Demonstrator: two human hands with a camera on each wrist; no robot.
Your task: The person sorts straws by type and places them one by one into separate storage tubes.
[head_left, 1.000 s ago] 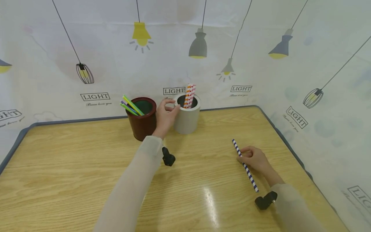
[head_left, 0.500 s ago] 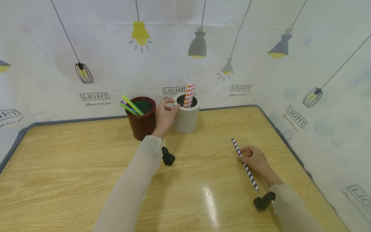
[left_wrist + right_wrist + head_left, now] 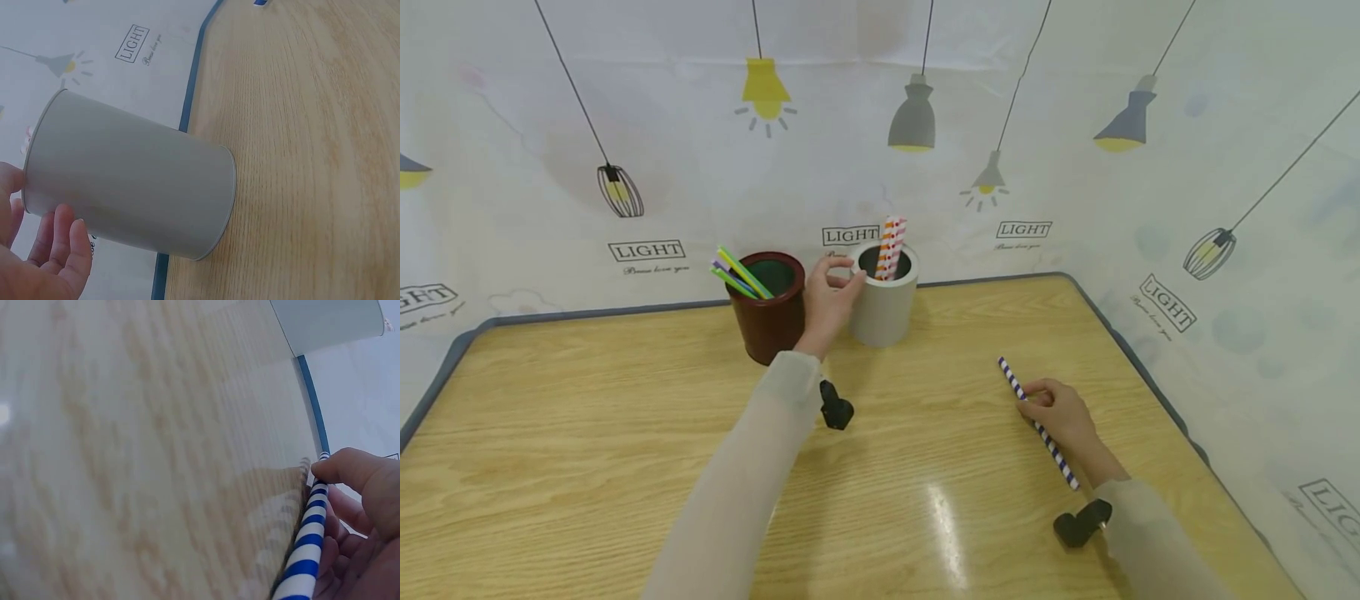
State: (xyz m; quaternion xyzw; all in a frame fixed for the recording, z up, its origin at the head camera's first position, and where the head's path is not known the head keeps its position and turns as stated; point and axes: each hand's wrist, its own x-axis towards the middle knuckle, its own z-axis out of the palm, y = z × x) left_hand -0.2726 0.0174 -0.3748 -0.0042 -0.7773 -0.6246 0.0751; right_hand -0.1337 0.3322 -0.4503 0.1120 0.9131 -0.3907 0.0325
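Note:
A blue-and-white striped paper straw is pinched between the thumb and fingers of my right hand, at the right part of the table. In the right wrist view the straw runs away from the camera, close to the tabletop. My left hand holds the left side of a light grey cylindrical holder, thumb and forefinger at its rim. The left wrist view shows this holder upright on the table, the fingertips on its side. Orange, red and pink patterned paper straws stand in it.
Left of my left hand, close by, stands a dark red-brown holder with several green, yellow and purple straws. The wooden table has a grey-blue edge strip, with a lamp-printed white wall covering behind and to the right.
The striped straw has turned slightly in my right hand: its near end has swung right and its far end a little left. The left hand and both holders stay put.

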